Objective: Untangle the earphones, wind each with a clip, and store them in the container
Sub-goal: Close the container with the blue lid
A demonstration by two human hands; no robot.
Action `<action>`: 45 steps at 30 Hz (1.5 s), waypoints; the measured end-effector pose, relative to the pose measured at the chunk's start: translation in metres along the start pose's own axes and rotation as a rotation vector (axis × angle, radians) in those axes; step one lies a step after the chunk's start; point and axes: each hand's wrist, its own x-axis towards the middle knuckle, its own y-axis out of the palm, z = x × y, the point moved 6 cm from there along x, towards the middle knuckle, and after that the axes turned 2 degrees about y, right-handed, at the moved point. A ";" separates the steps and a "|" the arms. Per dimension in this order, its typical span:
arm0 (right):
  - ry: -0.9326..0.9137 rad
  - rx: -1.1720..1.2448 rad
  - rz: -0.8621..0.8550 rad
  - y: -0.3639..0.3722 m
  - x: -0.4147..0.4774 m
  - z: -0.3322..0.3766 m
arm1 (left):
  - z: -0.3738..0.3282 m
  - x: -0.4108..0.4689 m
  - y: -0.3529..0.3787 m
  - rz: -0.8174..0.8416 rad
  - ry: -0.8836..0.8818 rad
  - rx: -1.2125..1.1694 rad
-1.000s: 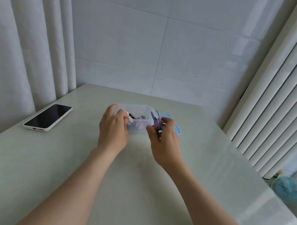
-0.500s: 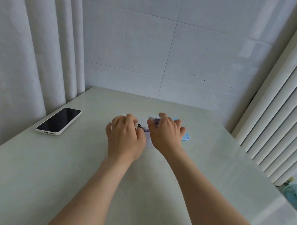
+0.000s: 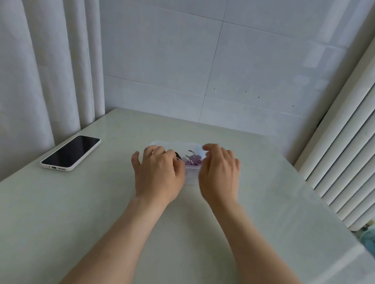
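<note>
a person's two bare hands hover over a clear plastic container on a pale, glossy table, seen from a head-worn camera. purple earphones lie bundled inside the container, showing through the gap between the two hands. the left hand covers the container's left end, back up, its fingers spread and bent down over the rim; whether they grip the container or only rest on it cannot be told. a small dark piece shows inside the container, right at the left hand's fingertips. the right hand is over the container's right end, blurred, its fingers loosely curved and half spread, with nothing seen held in them; its forefinger reaches the container's far rim. both forearms run from the container toward the camera. a phone in a white case lies face up, screen dark, well to the left of the container and apart from it. a white curtain hangs further left of the container, a wall of large pale tiles stands behind it, and a white ribbed panel rises to its right. a blurred teal thing sits low, well to the right of the container, past the table's edge.
</note>
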 end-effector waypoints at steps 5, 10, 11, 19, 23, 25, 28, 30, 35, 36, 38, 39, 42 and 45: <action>0.458 -0.247 0.214 0.003 -0.004 -0.066 | -0.005 -0.005 0.006 -0.102 0.021 -0.065; 0.663 -0.346 0.288 0.015 -0.004 -0.080 | -0.001 -0.004 0.023 -0.132 -0.073 -0.114; 0.679 -0.385 0.300 0.017 -0.004 -0.082 | 0.000 -0.003 0.026 -0.124 -0.070 -0.126; 0.669 0.014 0.131 0.008 0.000 -0.081 | 0.002 0.000 0.017 -0.176 -0.091 -0.328; 0.578 0.299 -0.071 -0.010 0.003 -0.068 | 0.006 0.002 0.015 -0.131 -0.106 -0.387; 0.480 0.281 -0.141 -0.019 0.007 -0.057 | 0.008 0.002 0.010 -0.107 -0.151 -0.450; 0.290 0.302 -0.232 -0.028 0.008 -0.040 | 0.009 0.002 -0.001 -0.113 -0.285 -0.535; 0.151 0.319 -0.231 -0.028 0.007 -0.029 | 0.010 0.002 -0.011 -0.166 -0.349 -0.593; -0.102 0.162 0.024 -0.005 -0.002 -0.005 | 0.003 -0.001 -0.020 -0.173 -0.422 -0.717; -0.085 0.153 0.089 0.000 -0.003 -0.005 | 0.005 0.000 -0.019 -0.166 -0.428 -0.702; -0.039 0.202 0.199 0.006 -0.005 -0.007 | 0.011 0.001 -0.014 -0.150 -0.455 -0.661; -0.031 0.241 0.248 0.006 -0.006 -0.007 | 0.015 0.001 -0.010 -0.141 -0.469 -0.633; -0.061 0.251 0.330 0.008 -0.010 -0.004 | 0.020 0.000 -0.007 -0.170 -0.481 -0.565; -0.042 0.106 0.385 0.013 -0.012 -0.005 | 0.022 -0.002 -0.014 -0.267 -0.484 -0.563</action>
